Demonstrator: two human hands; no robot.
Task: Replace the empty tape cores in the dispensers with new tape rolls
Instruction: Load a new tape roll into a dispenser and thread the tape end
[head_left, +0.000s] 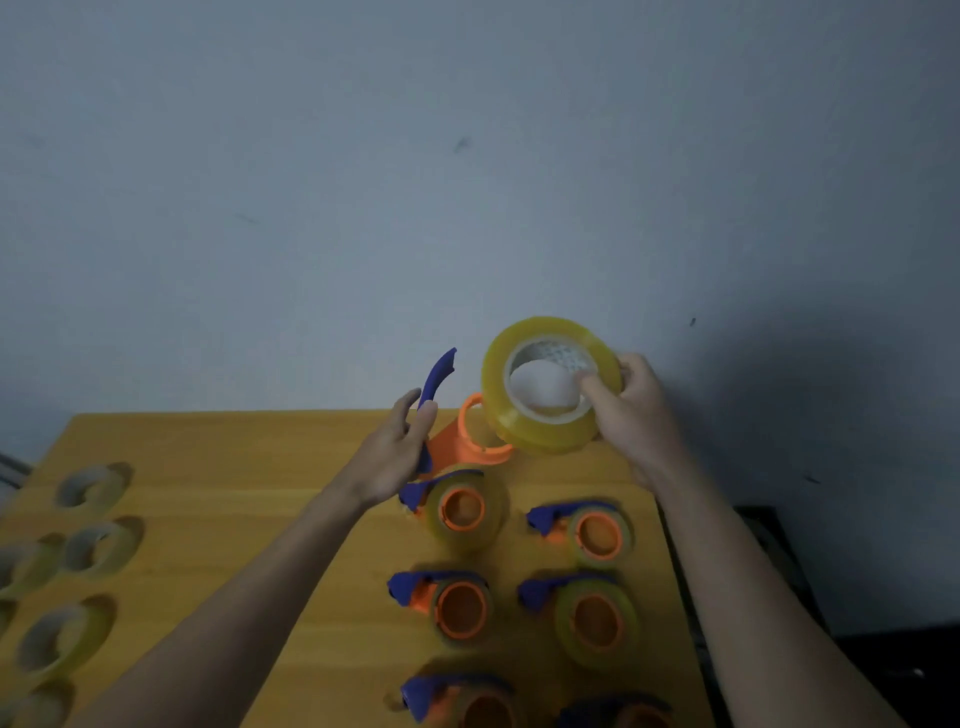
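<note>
We see a pale grey wall (467, 182) filling the upper part of the view, and below it a yellow wooden desk (234, 467) that carries everything else. Both our forearms reach forward over the desk.

Our right hand (636, 410) holds a thick roll of yellowish clear tape with a white core (545, 387), lifted above the far edge of the desk; the grip pinches the roll's right side, thumb inside the core and fingers curled round the outer face. Just below and left of that grip, the orange plastic dispenser with a round hub (470, 441) is tilted up, its hub bare and nearly touching the roll's lower left edge.

Our left hand (400, 452) holds that dispenser by its blue curved handle (436, 382); the thumb presses the handle, the other fingers look fairly straight, and how tightly this grip closes we cannot tell.

Nearer to us than both grips, loaded orange-and-blue dispensers (462, 512) lie in two columns on the desk, each with tape round an orange hub. Well to the left of the left grip, loose clear tape rings (91, 486) lie flat, blurred at the frame's edge.
</note>
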